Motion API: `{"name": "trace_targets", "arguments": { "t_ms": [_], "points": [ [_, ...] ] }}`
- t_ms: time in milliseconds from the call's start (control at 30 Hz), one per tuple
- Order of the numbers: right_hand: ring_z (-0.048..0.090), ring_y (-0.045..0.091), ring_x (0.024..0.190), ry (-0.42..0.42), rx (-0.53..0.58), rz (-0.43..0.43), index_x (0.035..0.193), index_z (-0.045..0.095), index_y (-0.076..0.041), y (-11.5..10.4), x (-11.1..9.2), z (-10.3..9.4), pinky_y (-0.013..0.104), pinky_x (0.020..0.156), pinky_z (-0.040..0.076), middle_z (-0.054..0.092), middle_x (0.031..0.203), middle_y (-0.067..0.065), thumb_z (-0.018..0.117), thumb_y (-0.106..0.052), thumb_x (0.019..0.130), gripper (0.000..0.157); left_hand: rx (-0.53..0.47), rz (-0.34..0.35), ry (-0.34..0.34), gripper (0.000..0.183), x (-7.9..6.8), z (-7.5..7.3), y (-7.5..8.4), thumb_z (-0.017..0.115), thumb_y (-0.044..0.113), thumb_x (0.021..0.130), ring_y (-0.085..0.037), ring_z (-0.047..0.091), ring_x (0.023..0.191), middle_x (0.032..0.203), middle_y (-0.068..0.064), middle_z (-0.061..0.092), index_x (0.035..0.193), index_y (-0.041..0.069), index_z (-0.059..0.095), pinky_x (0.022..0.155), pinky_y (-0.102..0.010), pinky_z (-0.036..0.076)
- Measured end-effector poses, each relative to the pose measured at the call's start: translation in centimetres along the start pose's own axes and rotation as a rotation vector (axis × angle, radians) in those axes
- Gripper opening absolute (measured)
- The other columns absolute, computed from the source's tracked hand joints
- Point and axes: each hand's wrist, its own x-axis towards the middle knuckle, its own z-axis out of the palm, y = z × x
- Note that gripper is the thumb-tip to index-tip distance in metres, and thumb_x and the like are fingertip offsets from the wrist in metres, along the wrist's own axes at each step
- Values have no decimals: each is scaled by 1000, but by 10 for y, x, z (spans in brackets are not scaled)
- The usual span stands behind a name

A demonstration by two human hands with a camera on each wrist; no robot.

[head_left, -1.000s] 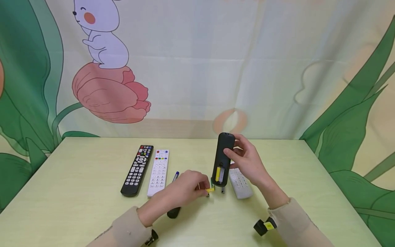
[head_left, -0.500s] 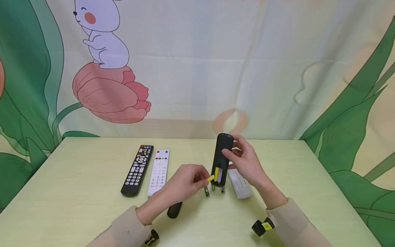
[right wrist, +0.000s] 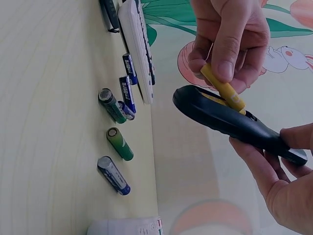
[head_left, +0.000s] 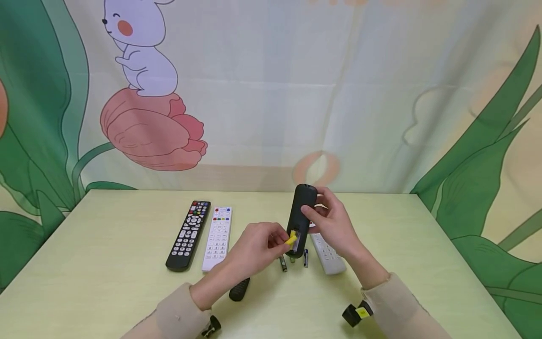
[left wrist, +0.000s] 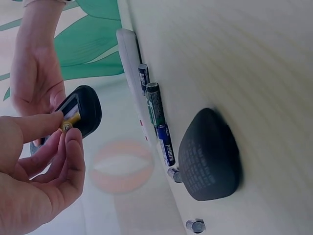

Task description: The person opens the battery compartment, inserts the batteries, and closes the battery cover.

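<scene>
My right hand (head_left: 332,221) grips a black remote control (head_left: 302,202), held up off the table with its back facing me. Its battery compartment (head_left: 297,240) is uncovered, and a yellow battery shows inside it in the right wrist view. Between thumb and fingers, my left hand (head_left: 258,247) pinches another yellow battery (right wrist: 225,90). That battery lies tilted right over the compartment opening. In the left wrist view, its end (left wrist: 66,126) pokes out between the left fingertips, close to the black remote (left wrist: 90,112).
Several loose batteries, such as a green one (right wrist: 120,143) and a blue-and-silver one (right wrist: 113,175), lie below the held remote. To the left are a black remote (head_left: 188,235) and a white one (head_left: 218,238). A smaller black remote (head_left: 239,289) sits under the left forearm; another white remote (head_left: 328,254) lies right.
My left hand has risen slightly and moved right, bringing its yellow battery from beside the remote to over the compartment. The right hand and remote have shifted a little left.
</scene>
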Motion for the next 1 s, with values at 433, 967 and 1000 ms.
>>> {"name": "trace_targets", "arguments": {
  "t_ms": [433,967,1000],
  "points": [
    [69,35,103,25,15,5,139,47,-5,1,2,7,47,70,63,58,121,24,65,-6,101,42,-7,0,57,12,-1,3,0,79,3,90,-10,62,67,78,5,65,93,7,67,61,-25,55],
    [67,36,107,41,57,0,139,44,-5,2,4,9,48,72,62,56,123,25,64,-5,102,42,35,-33,86,14,0,4,5,81,4,88,-8,65,65,80,2,68,90,8,68,59,-21,54],
    [67,36,107,42,58,1,139,44,-5,2,4,9,48,72,62,56,122,25,64,-5,102,42,41,-34,87,13,0,4,5,81,4,88,-9,65,66,81,2,68,90,8,68,59,-21,54]
  ]
}}
